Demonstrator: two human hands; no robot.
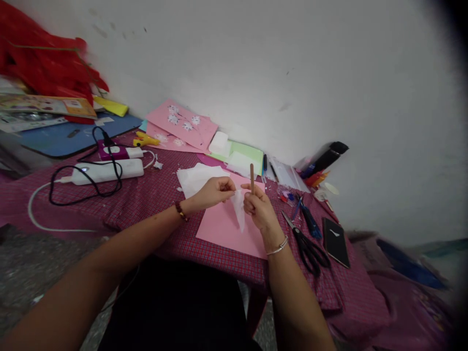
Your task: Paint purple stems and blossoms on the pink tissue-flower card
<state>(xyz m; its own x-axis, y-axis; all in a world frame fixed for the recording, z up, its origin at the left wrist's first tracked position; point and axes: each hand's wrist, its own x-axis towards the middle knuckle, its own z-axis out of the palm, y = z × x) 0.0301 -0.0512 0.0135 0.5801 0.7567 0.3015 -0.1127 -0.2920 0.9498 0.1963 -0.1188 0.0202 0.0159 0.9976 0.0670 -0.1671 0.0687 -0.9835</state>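
Between my two hands hangs a thin white piece of tissue paper (239, 214), its pointed end downward over a pink sheet (219, 229). My left hand (218, 190) pinches the paper's upper left edge with closed fingertips. Closed around a brown stick (252, 176), which stands upright out of the fist, my right hand (259, 207) also touches the paper's right side. Whether the stick is a pencil or a plain wooden rod I cannot tell. More white paper (197, 178) lies behind my left hand, partly over the checked cloth.
Black-handled scissors (307, 246) lie to the right, beside a black notebook (335, 241). At the back are pink cards with white flowers (183, 122) against the wall. A white power strip (109, 170) with a black cable and a yellow glue gun (145, 139) are on the left.
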